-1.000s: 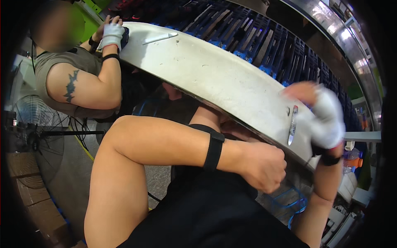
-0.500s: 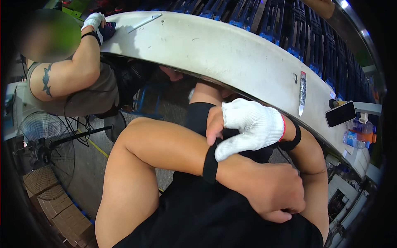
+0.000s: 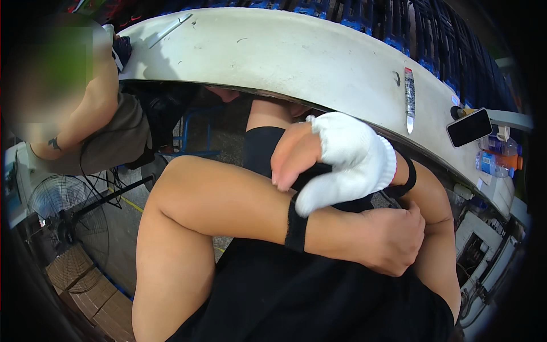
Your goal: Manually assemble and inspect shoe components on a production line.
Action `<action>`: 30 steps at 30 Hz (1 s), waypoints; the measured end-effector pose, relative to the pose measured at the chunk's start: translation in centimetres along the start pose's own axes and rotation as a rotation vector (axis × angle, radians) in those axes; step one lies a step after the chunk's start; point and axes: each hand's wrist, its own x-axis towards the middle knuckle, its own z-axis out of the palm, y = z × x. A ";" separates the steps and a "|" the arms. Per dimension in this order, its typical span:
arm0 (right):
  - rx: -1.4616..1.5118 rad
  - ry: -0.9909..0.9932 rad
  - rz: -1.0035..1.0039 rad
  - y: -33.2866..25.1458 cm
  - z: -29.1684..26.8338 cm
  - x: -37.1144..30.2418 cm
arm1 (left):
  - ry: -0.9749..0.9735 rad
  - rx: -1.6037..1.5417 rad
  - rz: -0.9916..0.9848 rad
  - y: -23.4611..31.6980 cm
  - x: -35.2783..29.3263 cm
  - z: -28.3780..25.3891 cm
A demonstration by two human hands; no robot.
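Note:
My left hand (image 3: 393, 239), bare, is closed in a loose fist beside my right forearm; nothing shows in it, though the fingertips are hidden. A black band (image 3: 295, 228) circles my left wrist. Over that wrist reaches my right hand (image 3: 347, 159), in a white knit glove that leaves the fingertips bare. Its thumb lies at the upper edge of the band. The fingers of that hand extend above the forearm, apart from the thumb, with a gap between. Another black band (image 3: 407, 176) goes around my right wrist.
On the white table (image 3: 273, 57) lie a knife (image 3: 409, 101), a phone (image 3: 469, 127) and a thin pale stick (image 3: 171, 30). Bottles (image 3: 498, 162) stand at its right end. To the left sit a co-worker (image 3: 114, 122) and a floor fan (image 3: 68, 219). Dark slatted racks (image 3: 424, 37) line the far side.
My right fingers have lifted away from the left wristband and spread from the thumb. My left fist has turned and risen slightly. The view has shifted a little.

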 end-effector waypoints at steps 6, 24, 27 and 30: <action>-0.023 0.173 0.103 -1.4 -2.3 -2.5 | 0.100 0.084 0.045 -0.8 -0.2 0.8; 2.322 -1.734 -1.356 -2.9 12.7 -0.6 | 0.483 -0.237 0.087 1.1 -3.3 -0.7; 2.364 -1.672 -1.298 -3.1 12.5 -0.6 | 0.567 -0.278 0.107 -0.6 -0.6 0.9; 2.412 -1.622 -1.258 -2.4 12.5 -1.2 | 0.642 -0.315 0.110 -0.3 -3.0 -0.5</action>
